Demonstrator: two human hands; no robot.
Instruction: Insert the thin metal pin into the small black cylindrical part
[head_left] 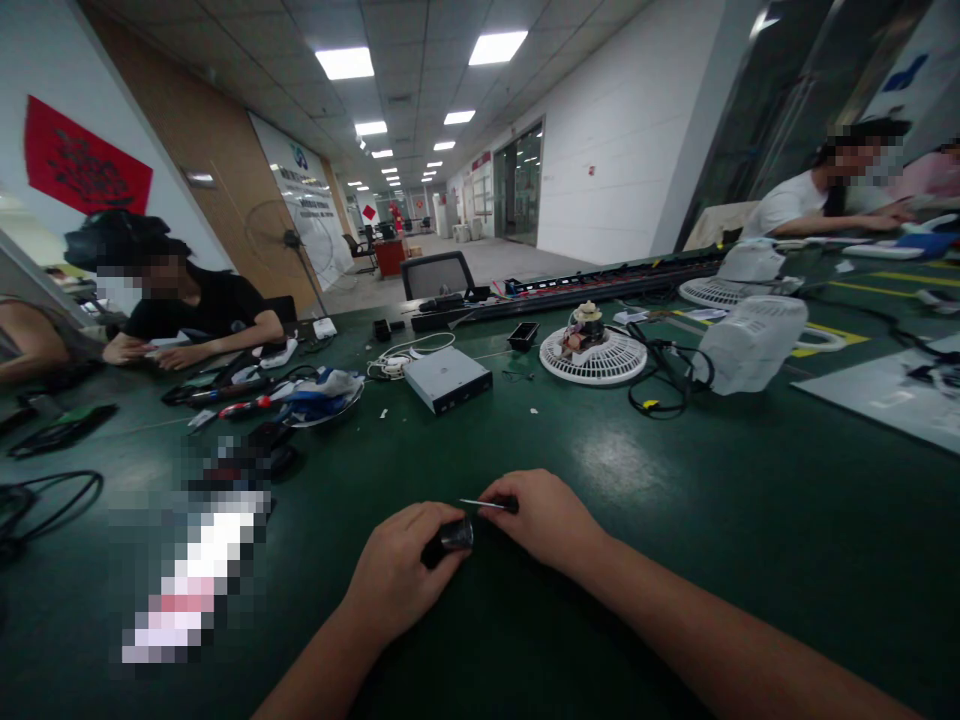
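Landmark: grey box (448,375), flat matte top, dark front, set on the smooth green bench (675,480). Far left of the box, a thin black cable (79,476) is looped. Just left of it, a blue-and-white bundle (322,395) is seen, soft and crumpled. In front of the box, slightly left, a short dark cylindrical part (458,535) with a glossy end is pinched between thumb and fingers of the left hand (401,565). In front and right of it, a slim tool (487,503), thin bright metal shaft and dark handle, is pinched by the right hand (547,515); tip is pointed left, near the part, contact can't be told. Right of the box: round white slatted grille (596,368) with exposed motor, then tangled black cord (664,385), then rounded white plastic housing (754,345).
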